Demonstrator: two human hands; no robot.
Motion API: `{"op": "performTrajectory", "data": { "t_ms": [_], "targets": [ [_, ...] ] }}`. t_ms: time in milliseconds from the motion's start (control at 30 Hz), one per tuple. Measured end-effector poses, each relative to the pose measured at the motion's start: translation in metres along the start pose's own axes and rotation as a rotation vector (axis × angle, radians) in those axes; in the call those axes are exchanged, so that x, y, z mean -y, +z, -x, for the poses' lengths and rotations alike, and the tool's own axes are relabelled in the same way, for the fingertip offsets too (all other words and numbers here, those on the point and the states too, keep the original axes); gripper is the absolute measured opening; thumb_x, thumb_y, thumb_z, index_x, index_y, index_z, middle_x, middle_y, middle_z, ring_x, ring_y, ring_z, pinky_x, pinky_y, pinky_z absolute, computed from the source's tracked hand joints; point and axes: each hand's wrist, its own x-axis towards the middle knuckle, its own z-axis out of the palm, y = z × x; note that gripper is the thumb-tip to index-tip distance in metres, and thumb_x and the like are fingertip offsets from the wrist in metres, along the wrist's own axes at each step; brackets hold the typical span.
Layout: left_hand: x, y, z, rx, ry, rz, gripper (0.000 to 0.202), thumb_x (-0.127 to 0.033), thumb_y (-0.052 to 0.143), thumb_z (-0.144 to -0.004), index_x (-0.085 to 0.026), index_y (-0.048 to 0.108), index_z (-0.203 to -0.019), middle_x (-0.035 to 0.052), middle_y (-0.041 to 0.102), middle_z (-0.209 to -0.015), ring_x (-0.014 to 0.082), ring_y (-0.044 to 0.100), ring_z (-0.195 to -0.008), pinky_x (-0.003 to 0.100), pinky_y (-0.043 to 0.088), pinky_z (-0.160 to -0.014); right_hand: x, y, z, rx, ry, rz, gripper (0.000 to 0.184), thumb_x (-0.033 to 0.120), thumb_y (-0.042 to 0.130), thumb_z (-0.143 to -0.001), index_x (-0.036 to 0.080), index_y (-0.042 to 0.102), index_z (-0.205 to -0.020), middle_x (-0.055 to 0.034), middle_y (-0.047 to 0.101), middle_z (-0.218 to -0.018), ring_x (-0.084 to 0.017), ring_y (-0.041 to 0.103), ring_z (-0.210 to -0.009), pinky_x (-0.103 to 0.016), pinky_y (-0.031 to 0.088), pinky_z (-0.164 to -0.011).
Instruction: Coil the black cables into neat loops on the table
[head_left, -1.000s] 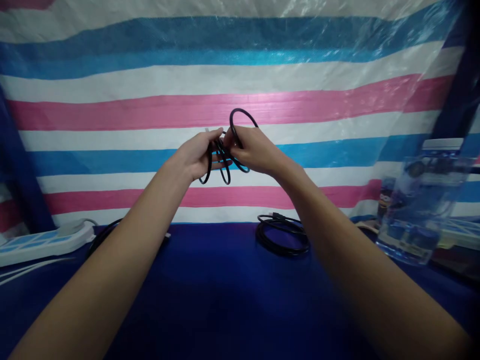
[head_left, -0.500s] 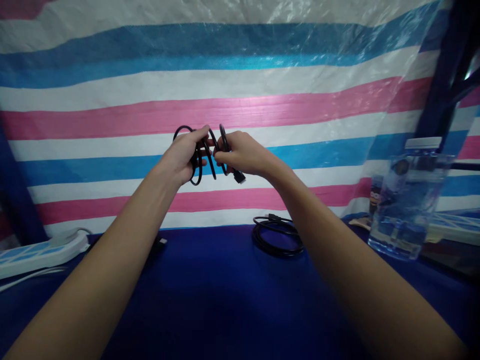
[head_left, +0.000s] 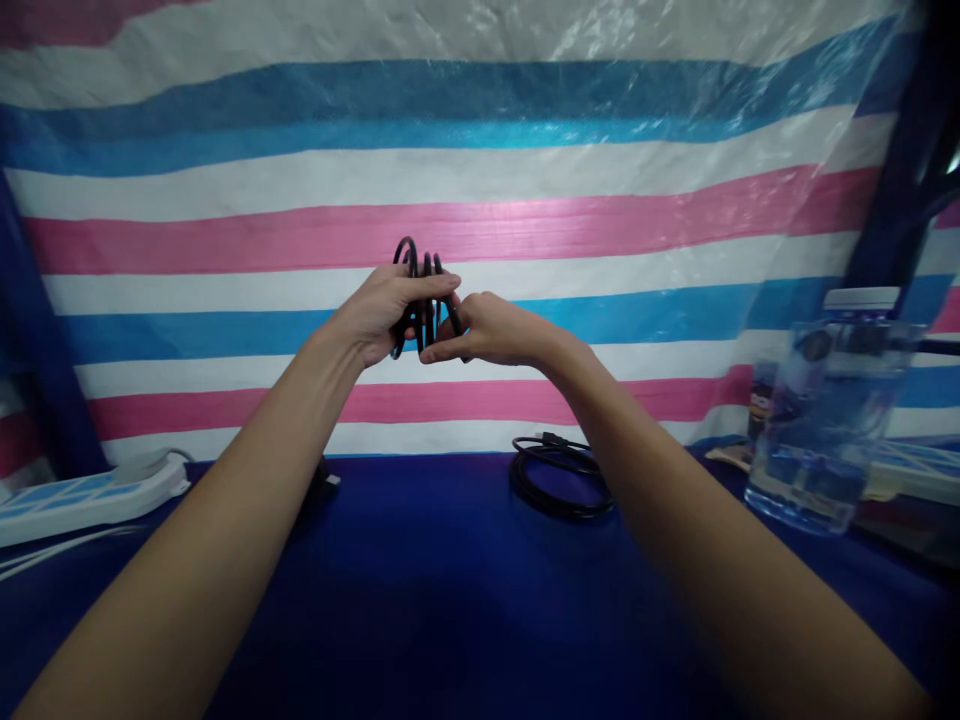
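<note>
Beneath the left hand [head_left: 382, 312] and the right hand [head_left: 499, 328], open room stretched over the dark-blue tabletop [head_left: 450, 590]. A coiled black cable [head_left: 561, 509] obstructed its right rear, a tall clear plastic bottle [head_left: 821, 420] stood farther right, and a striped plastic sheet [head_left: 480, 100] blocked the back.

- 1 cam, head-worn, so basically the person's own POV
- faces fwd & down a bit, approx square-on to the striped sheet [head_left: 480, 170]
- looks out over the worktop [head_left: 465, 600], which fills the btm of frame
- forearms come in from the btm corners, L hand [head_left: 375, 308] & R hand [head_left: 501, 330] approx mid-frame
- v. wide: power strip [head_left: 90, 503] far L, bottle [head_left: 814, 430] far R
</note>
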Motion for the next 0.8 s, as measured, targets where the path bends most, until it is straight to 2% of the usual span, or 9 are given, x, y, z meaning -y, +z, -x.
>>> {"op": "performTrajectory", "data": {
  "t_ms": [67, 167, 267, 333, 400, 500, 567, 667, 800],
  "targets": [
    [-0.002, 0.002, 0.001, -0.003, 0.088, -0.042, 0.016, -0.029, 0.066, -0.072, -0.015, 0.058, -0.069, -0.0002, 0.055, -0.060, 0.0074, 0.047, -0.046, 0.020, 0.027, -0.037, -0.003, 0.000, 0.003, -0.047, -0.001, -0.206, 0.041, 0.052, 0.066, -0.069, 0.012, 0.063, -0.075, -0.0043, 0.059, -0.067, -0.011, 0.051, -0.059, -0.025, 0.038, -0.054],
    [-0.008, 0.004, 0.004, 0.024, 0.212, -0.215, 0.015, -0.028, 0.067, -0.070, -0.015, 0.059, -0.073, -0.0017, 0.054, -0.058, 0.0074, 0.046, -0.047, 0.021, 0.031, -0.042, -0.012, -0.001, 0.007, -0.112, -0.103, -0.683, 0.048, 0.060, 0.055, -0.075, 0.015, 0.065, -0.091, -0.0073, 0.064, -0.089, -0.015, 0.057, -0.078, -0.028, 0.045, -0.068],
    [-0.015, 0.010, 0.008, 0.092, 0.318, -0.358, 0.015, -0.026, 0.067, -0.069, -0.015, 0.062, -0.077, -0.0019, 0.056, -0.062, 0.0078, 0.048, -0.053, 0.021, 0.036, -0.049, -0.020, -0.003, 0.009, -0.207, -0.157, -1.011, 0.059, 0.069, 0.044, -0.076, 0.019, 0.065, -0.098, -0.0071, 0.065, -0.090, -0.018, 0.059, -0.089, -0.032, 0.047, -0.078],
    [-0.019, 0.016, 0.012, 0.234, 0.321, -0.445, 0.014, -0.026, 0.066, -0.070, -0.015, 0.064, -0.078, -0.0011, 0.059, -0.066, 0.0090, 0.051, -0.059, 0.022, 0.040, -0.055, -0.020, -0.004, 0.010, -0.245, -0.157, -1.104, 0.063, 0.072, 0.042, -0.074, 0.019, 0.065, -0.098, -0.0069, 0.066, -0.086, -0.020, 0.060, -0.091, -0.034, 0.048, -0.080],
    [-0.020, 0.023, 0.015, 0.435, 0.254, -0.536, 0.015, -0.028, 0.066, -0.071, -0.016, 0.067, -0.080, -0.0002, 0.062, -0.071, 0.0102, 0.053, -0.063, 0.022, 0.041, -0.058, -0.013, -0.004, 0.009, -0.258, -0.153, -1.154, 0.062, 0.072, 0.044, -0.073, 0.019, 0.065, -0.096, -0.0072, 0.066, -0.084, -0.022, 0.060, -0.094, -0.034, 0.049, -0.081],
    [-0.015, 0.029, 0.017, 0.618, 0.147, -0.572, 0.023, -0.036, 0.065, -0.073, -0.019, 0.069, -0.087, 0.0022, 0.066, -0.080, 0.0135, 0.056, -0.069, 0.024, 0.043, -0.058, 0.001, -0.003, 0.009, -0.239, -0.137, -1.218, 0.046, 0.061, 0.053, -0.076, 0.019, 0.063, -0.094, -0.0066, 0.067, -0.083, -0.020, 0.061, -0.095, -0.032, 0.049, -0.081],
    [-0.008, 0.027, 0.015, 0.619, 0.119, -0.548, 0.029, -0.041, 0.064, -0.073, -0.021, 0.068, -0.093, 0.0038, 0.067, -0.089, 0.0170, 0.059, -0.078, 0.026, 0.046, -0.064, 0.007, -0.003, 0.009, -0.182, -0.137, -1.286, 0.030, 0.046, 0.058, -0.079, 0.019, 0.061, -0.092, -0.0042, 0.067, -0.081, -0.017, 0.063, -0.090, -0.031, 0.050, -0.079],
    [-0.002, 0.015, 0.011, 0.545, 0.120, -0.620, 0.039, -0.042, 0.070, -0.067, -0.023, 0.065, -0.100, 0.0050, 0.065, -0.100, 0.0219, 0.059, -0.092, 0.028, 0.047, -0.074, 0.007, -0.005, 0.009, -0.051, -0.173, -1.361, 0.014, 0.029, 0.057, -0.083, 0.017, 0.059, -0.091, -0.0014, 0.066, -0.077, -0.015, 0.065, -0.082, -0.029, 0.051, -0.077],
    [-0.008, -0.018, 0.012, 0.524, 0.007, -0.700, 0.042, -0.039, 0.073, -0.062, -0.024, 0.064, -0.101, 0.0051, 0.065, -0.096, 0.0206, 0.061, -0.080, 0.026, 0.047, -0.065, 0.001, -0.008, 0.011, 0.017, -0.185, -1.315, 0.012, 0.021, 0.052, -0.087, 0.013, 0.058, -0.093, -0.0027, 0.066, -0.077, -0.015, 0.067, -0.075, -0.031, 0.052, -0.077]
  ]
}}
